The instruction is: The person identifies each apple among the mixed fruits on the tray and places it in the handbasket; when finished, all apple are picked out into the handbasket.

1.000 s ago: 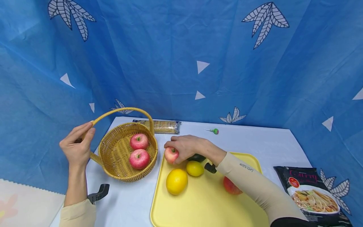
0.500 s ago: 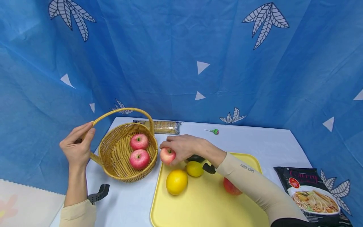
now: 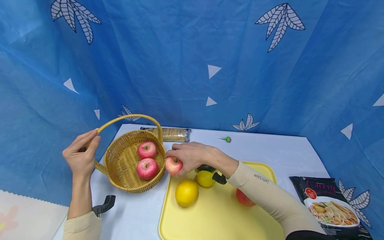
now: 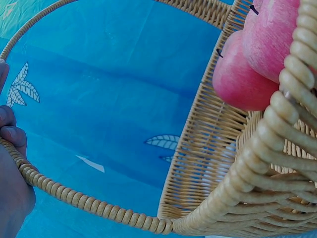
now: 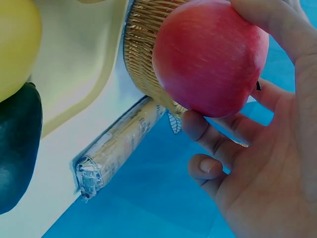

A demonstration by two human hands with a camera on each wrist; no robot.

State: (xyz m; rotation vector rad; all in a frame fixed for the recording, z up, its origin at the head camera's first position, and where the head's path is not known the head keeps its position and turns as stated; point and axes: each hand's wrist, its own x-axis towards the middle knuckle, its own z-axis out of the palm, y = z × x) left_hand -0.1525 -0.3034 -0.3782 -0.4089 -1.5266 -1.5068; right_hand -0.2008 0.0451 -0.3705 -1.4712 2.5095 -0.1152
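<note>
My left hand (image 3: pixel 81 151) grips the arched handle (image 3: pixel 130 117) of a round wicker basket (image 3: pixel 123 160) on the left part of the table. Two pink-red apples (image 3: pixel 147 168) lie inside it, on the right side. Between the thumb and fingers of my right hand (image 3: pixel 193 155) is another apple (image 3: pixel 173 165), right at the basket's right rim in the head view. In the right wrist view this held apple (image 5: pixel 210 59) overlaps the basket wall (image 5: pixel 141 44), fingers curled at its lower side. The left wrist view shows fingers (image 4: pixel 12 134) round the handle.
A yellow tray (image 3: pixel 210 220) bears an orange-yellow round fruit (image 3: pixel 186 193), a lemon (image 3: pixel 205 179), a dark green fruit (image 5: pixel 17 148) and a red fruit (image 3: pixel 244 197) partly under the right sleeve. Behind stand a long clear packet (image 3: pixel 177 134) and a lollipop (image 3: pixel 228 139); a noodle bag (image 3: pixel 330 206) lies right.
My right hand has moved left with the apple, from over the tray's far left corner to the basket's rim. The left hand and the basket have stayed in place.
</note>
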